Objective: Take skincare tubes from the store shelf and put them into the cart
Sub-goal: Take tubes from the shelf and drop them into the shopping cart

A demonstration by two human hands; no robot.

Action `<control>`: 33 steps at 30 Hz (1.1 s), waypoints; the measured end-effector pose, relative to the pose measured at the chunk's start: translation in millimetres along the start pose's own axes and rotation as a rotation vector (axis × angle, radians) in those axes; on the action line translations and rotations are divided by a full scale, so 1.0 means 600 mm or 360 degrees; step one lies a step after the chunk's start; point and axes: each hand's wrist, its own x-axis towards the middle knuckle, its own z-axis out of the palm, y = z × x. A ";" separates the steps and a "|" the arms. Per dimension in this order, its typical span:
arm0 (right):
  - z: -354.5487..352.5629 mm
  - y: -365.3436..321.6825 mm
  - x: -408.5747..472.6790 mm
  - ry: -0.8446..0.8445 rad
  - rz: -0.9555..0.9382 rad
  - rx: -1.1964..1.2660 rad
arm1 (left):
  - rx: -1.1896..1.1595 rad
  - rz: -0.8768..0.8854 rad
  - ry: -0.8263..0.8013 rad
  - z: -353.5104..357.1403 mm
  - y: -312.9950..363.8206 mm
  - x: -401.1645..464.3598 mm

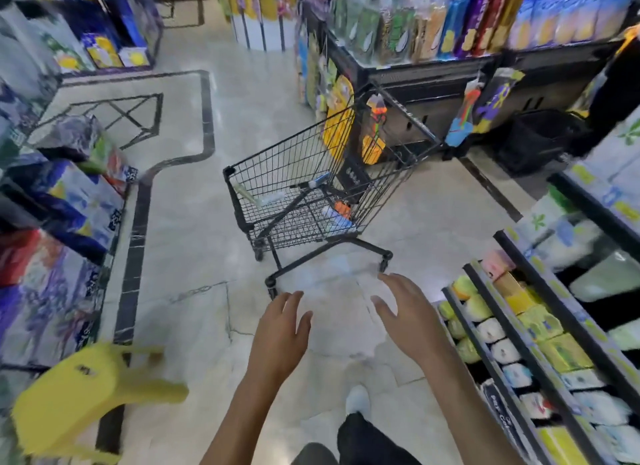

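A black wire shopping cart (277,160) stands on the tiled floor in the middle of the aisle. Inside it lie a few tubes: a pale green one (244,192) at the left, a white one (273,198) beside it, and a blue-capped one (320,180) further back. An orange and white item (337,213) rests in the near right corner. My left hand (282,329) and my right hand (403,305) are held out low in front of me, short of the cart. Both have fingers spread and hold nothing.
A yellow plastic stool (69,395) stands at the lower left. Shelves of tissue packs (540,326) run along the right. Stacked packages (69,194) line the left side. A snack shelf (450,21) and a black basket (540,135) are behind the cart.
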 end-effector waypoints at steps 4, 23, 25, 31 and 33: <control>0.011 0.000 0.117 -0.0080 -0.0077 0.0073 | 0.0024 -0.0110 0.0003 0.008 -0.013 0.083; -0.029 0.114 0.548 -0.0423 0.0054 0.0135 | 0.0022 -0.0253 -0.0093 0.091 0.043 0.648; -0.024 0.108 0.612 -0.0461 0.0065 0.0124 | 0.0013 -0.0317 -0.0144 0.107 0.022 0.686; 0.002 0.055 0.853 -0.0538 0.0100 0.0150 | -0.0019 -0.0455 -0.0323 0.141 -0.058 0.815; 0.019 0.040 0.938 -0.0570 0.0128 0.0161 | -0.0023 -0.0512 -0.0422 0.149 -0.084 0.862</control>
